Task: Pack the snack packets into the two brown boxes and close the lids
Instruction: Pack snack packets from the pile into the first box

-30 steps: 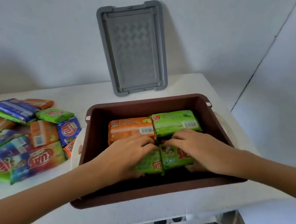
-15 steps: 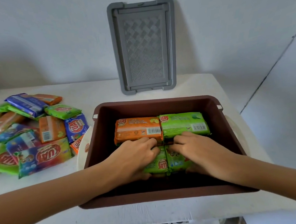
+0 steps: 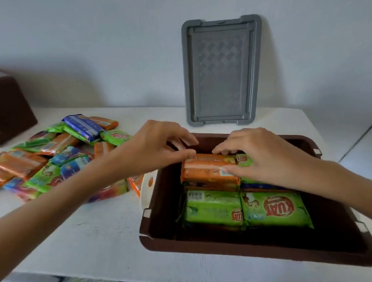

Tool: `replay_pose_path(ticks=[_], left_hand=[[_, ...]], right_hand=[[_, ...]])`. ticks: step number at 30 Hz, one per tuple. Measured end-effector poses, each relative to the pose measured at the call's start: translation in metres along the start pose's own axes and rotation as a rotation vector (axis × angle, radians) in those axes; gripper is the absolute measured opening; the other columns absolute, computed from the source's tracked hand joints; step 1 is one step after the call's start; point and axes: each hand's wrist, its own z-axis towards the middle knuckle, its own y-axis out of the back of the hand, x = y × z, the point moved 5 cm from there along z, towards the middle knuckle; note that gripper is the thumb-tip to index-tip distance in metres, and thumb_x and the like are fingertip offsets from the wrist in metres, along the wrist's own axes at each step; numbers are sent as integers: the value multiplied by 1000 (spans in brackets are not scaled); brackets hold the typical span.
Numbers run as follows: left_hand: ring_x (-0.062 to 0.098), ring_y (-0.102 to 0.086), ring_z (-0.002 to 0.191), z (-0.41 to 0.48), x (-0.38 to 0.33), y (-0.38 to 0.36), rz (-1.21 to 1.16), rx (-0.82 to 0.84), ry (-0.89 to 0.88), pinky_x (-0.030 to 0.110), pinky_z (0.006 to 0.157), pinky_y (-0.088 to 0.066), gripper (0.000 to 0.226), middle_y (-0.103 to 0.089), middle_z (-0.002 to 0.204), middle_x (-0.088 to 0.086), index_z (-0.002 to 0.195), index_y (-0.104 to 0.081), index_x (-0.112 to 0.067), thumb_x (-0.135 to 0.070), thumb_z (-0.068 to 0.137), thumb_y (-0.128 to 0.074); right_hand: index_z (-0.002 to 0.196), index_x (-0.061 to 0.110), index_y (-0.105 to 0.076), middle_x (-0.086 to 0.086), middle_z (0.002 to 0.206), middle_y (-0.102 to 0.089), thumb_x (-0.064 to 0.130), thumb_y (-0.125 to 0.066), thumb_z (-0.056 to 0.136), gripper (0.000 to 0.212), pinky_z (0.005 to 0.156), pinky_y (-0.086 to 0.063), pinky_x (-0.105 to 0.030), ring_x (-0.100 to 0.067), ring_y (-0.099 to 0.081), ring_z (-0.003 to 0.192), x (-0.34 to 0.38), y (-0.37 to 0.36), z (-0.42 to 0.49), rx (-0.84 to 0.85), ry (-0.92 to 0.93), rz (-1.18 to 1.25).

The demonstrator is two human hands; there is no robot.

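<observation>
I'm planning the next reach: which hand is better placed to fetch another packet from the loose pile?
Left. The left hand hovers at the open brown plastic box's left wall, directly beside the loose pile of colourful snack packets. The right hand is inside the box, on the orange packet, and would have to cross over.

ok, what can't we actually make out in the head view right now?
- Far-right green packet: mostly covered by the right hand.
- Layers under the near green packets in the brown box: hidden, so no count.
- Second brown box: cut off by the left edge; contents and lid unseen.
- Loose packet pile: blurred, partly behind the left hand and forearm.
- Print on the orange packet: too small.
</observation>
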Motion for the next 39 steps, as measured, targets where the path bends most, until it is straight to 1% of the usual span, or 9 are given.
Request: replay_pose_path(ticks=[5,9,14,18,21,26,33,36,39], left_hand=[[-11,-62,85,-34,55,63,53,-221,201,5,70,-51,22,-62,95,-17,104,-66,-20,-24,83,-65],[6,-59,92,-74,108,85,211,-264,387,3,70,-41,30,-58,102,-9,113,-63,-18,-24,84,-65],[22,-37,129,-130,183,82,353,-218,685,30,102,-29,49,-44,138,8,131,-48,-16,-30,86,-62],[32,-30,133,-170,236,69,248,-198,943,47,108,-28,62,-34,144,13,139,-34,-19,-42,86,-57],[30,-33,130,-182,246,58,248,-272,935,46,103,-31,65,-38,142,10,140,-32,-24,-40,84,-62],[27,-50,117,-191,245,65,33,-452,855,47,97,-45,75,-50,131,8,133,-41,-26,-24,68,-80],[17,-49,93,-213,229,73,381,-74,958,29,74,-40,52,-54,110,4,121,-46,-17,-39,79,-68],[20,-44,108,-225,223,73,538,-79,955,31,83,-44,54,-46,120,8,117,-50,-17,-47,76,-67],[16,-37,116,-219,213,57,501,-134,788,30,94,-42,75,-40,129,4,129,-45,-19,-54,68,-71]], right_hand=[[123,27,-58,2,109,-63,32,-61,86,38,87,-49,-31,-12,-58,99,39,2,61,-85,133,67],[125,26,-56,-2,111,-62,30,-60,86,39,85,-48,-35,-16,-57,100,75,-27,112,-19,238,60],[134,27,-46,-5,125,-52,32,-65,83,55,83,-41,-26,-19,-47,114,120,-75,158,137,391,-2],[147,34,-8,-13,153,-10,40,-65,82,87,110,-31,-49,-33,-11,142,143,-129,176,448,409,-145],[147,34,12,-17,154,16,42,-62,84,97,113,-22,-51,-36,11,143,151,-155,179,534,418,-238],[145,38,16,-15,154,-2,33,-59,88,94,96,-45,-40,-36,-16,139,154,-164,177,452,539,-371],[143,41,16,-16,147,-15,31,-54,89,89,82,-47,-35,-34,-30,128,154,-170,178,382,611,-423],[145,38,13,-15,140,-23,38,-54,89,88,83,-48,-35,-31,-35,123,156,-173,179,376,628,-428],[146,36,8,-16,143,-20,38,-54,89,84,91,-47,-38,-32,-35,125,158,-172,180,396,609,-394]])
